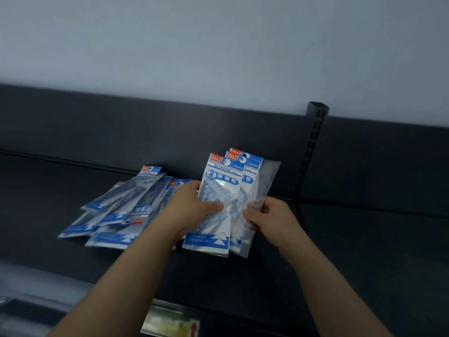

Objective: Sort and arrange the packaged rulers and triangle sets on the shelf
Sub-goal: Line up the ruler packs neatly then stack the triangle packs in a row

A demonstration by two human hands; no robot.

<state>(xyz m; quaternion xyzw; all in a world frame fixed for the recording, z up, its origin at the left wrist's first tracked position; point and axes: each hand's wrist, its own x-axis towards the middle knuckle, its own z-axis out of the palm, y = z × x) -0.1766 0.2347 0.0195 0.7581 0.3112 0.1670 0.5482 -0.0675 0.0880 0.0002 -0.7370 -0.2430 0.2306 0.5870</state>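
Pale wall (218, 45) above dark back panel (121, 125). Slotted upright post (313, 142) at right. Yellowish label (170, 323) with red arrow at bottom edge.

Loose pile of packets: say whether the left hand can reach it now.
Probably yes: the pile lies uncovered beside the left hand, though its fingers grip the held stack and must let go first.
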